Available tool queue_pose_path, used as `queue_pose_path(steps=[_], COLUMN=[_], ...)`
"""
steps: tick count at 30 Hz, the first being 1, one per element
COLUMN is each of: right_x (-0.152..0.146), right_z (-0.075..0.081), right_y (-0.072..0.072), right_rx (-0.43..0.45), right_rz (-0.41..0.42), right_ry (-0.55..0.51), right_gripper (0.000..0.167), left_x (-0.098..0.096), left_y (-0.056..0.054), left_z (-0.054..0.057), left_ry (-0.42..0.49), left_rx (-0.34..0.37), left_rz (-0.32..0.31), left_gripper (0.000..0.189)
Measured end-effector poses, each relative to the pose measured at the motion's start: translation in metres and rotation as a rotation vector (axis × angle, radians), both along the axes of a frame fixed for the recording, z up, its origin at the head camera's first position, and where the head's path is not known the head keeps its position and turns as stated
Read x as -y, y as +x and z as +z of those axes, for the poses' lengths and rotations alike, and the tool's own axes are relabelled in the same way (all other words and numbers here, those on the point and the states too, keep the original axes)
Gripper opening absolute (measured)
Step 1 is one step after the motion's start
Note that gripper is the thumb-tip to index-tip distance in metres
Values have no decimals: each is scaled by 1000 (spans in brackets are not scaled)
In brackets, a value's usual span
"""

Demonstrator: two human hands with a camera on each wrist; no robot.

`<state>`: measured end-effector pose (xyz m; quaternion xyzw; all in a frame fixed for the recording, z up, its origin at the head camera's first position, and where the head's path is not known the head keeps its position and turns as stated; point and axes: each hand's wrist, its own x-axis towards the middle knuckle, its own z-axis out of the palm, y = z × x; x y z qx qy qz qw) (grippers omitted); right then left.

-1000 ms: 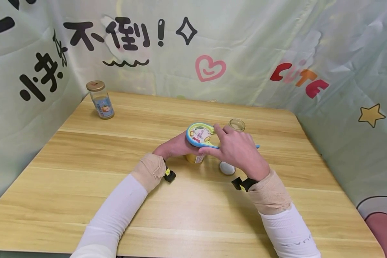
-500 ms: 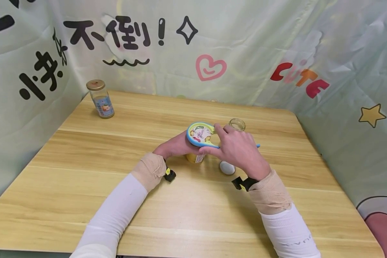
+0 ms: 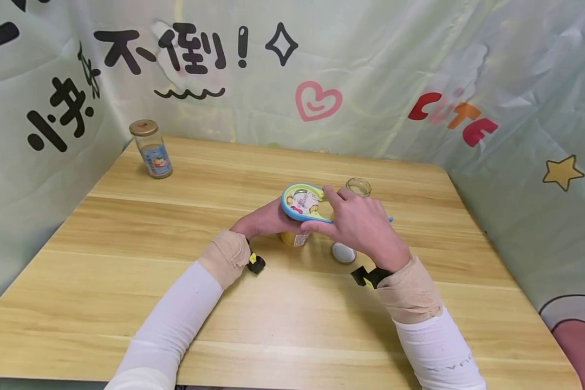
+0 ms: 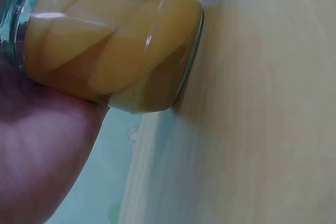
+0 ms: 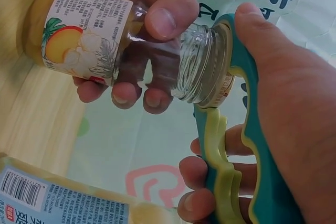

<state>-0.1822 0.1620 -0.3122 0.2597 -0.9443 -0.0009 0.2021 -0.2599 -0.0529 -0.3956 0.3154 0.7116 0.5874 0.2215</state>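
In the head view my left hand (image 3: 268, 219) grips a glass jar of yellow fruit slices (image 3: 292, 239) from the left. The left wrist view shows this jar (image 4: 115, 45) tilted, its base close over the tabletop. My right hand (image 3: 363, 225) holds a blue and yellow-green jar opener (image 5: 253, 93) by its handles, fingers curled round them. The opener's loop surrounds the jar's printed lid (image 3: 302, 202). In the right wrist view glass threads (image 5: 194, 66) show between the left fingers and the lid. Most of the left fingers are hidden in the head view.
Behind my right hand stands a lidless glass jar (image 3: 358, 187). A whitish round lid (image 3: 343, 253) lies on the wooden table (image 3: 273, 325) nearby. At the back left is a tall jar with a gold lid (image 3: 150, 149). Printed cloth (image 3: 370, 65) surrounds the table.
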Motion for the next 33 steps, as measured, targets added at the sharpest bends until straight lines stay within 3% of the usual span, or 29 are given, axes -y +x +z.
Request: queue_pose_path(steps=[12,19,27,33], right_x=[-3,-3,-5,-6], right_z=[9,16,22,22], right_y=[5,10,19,20], right_rx=[75,125,194,260], right_rz=[-61,-50,-20,61], right_ry=[-15,-18,-18,22], right_gripper=[90,80,76,77], left_x=[-1,-1,-1,-2], left_y=[-2,-4,-10,-12], left_z=[0,1,-2,-3], left_ry=[39,10,13,66], left_rx=[-84,-189,-277,-242], left_rz=[49,99,87,83], left_gripper=[61,67,58,57])
